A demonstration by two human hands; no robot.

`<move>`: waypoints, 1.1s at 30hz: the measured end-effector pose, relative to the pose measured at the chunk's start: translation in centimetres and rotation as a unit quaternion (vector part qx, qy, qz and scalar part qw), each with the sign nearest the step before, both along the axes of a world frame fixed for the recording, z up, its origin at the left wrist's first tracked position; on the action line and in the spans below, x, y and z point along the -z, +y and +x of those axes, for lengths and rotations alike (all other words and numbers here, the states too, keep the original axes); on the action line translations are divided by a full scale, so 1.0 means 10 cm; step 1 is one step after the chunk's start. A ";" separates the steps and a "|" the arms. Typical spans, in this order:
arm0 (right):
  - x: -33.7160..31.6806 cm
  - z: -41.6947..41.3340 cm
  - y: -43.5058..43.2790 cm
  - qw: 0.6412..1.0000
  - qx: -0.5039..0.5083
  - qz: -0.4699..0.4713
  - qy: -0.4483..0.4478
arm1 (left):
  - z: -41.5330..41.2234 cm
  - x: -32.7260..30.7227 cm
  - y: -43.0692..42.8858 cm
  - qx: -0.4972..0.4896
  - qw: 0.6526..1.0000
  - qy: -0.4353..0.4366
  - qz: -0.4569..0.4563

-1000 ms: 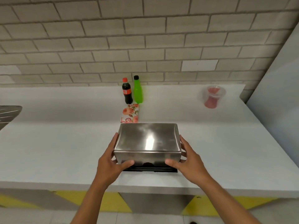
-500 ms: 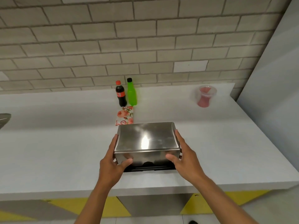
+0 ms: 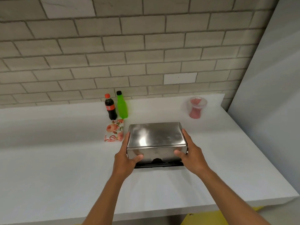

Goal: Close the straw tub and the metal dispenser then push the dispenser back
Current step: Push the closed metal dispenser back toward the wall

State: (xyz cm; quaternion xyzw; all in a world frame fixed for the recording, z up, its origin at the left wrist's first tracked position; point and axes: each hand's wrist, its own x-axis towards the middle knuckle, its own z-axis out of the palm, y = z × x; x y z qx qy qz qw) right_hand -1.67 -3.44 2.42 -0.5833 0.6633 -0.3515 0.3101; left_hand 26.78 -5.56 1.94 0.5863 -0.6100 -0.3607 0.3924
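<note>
White counter against grey brick wall, shiny rectangular metal dispenser mid-counter with lid down, left hand and right hand clamped on its sides, thumbs on front face, lidded clear plastic straw tub well apart at back right, cola bottle and green bottle behind.

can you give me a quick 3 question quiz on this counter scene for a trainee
1. True or false: both hands are on the metal dispenser.
2. Which bottle stands nearer the straw tub? A) cola bottle B) green bottle
3. Fill in: the floral packet lies on the dispenser's ____ side.

Key
1. True: the left hand and the right hand clasp its two ends, thumbs on its front.
2. B
3. Left, just in front of the bottles on the counter.
</note>
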 end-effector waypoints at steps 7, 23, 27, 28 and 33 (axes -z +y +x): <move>-0.01 -0.34 -0.57 1.000 -0.012 -0.005 -0.012 | -0.33 -0.01 -0.55 0.005 1.000 -0.012 -0.027; 0.08 -0.80 -1.87 0.998 -0.057 -0.006 0.002 | -0.78 0.03 -1.58 -0.053 0.996 -0.054 -0.038; 0.09 -0.84 -2.13 0.998 -0.055 0.012 -0.008 | -0.86 -0.01 -1.79 -0.064 0.995 -0.068 -0.030; 0.09 -0.84 -2.19 0.999 -0.050 0.017 -0.006 | -0.87 -0.01 -1.84 -0.065 0.995 -0.065 -0.024; 0.12 -0.84 -2.42 0.999 -0.046 0.002 0.015 | -0.90 -0.03 -2.09 -0.065 0.997 -0.049 -0.005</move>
